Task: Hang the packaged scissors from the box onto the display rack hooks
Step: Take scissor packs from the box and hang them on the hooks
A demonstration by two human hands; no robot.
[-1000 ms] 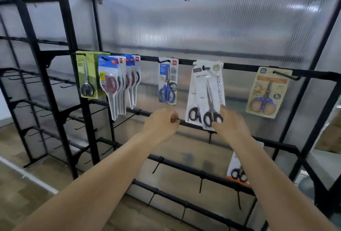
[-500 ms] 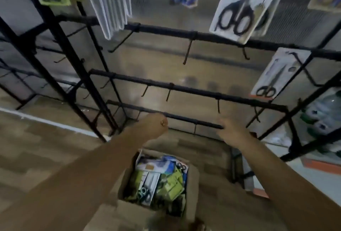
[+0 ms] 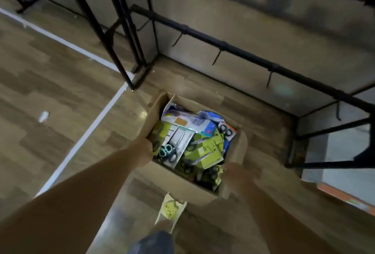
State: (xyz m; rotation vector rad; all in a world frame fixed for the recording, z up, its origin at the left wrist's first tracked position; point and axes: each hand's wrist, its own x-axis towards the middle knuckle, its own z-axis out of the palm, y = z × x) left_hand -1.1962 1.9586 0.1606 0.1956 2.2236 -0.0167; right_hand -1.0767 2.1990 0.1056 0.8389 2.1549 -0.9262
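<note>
hands both down at the cardboard box (image 3: 178,182) on the floor, which is stuffed with packaged scissors (image 3: 182,144). left hand (image 3: 145,150) is at the left rim, fingers dipping inside out of sight, so can't tell the grip. right hand (image 3: 239,173) is at the right flap, too blurry to read. rack (image 3: 223,45) hooks sit just behind.

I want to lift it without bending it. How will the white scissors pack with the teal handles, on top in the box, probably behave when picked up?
The white pack is a flat card, so it probably flexes if held by one corner. The scissors sit at its near end, so that end likely hangs heavier. It lies loose on the pile in the box, so it should lift freely.
</note>
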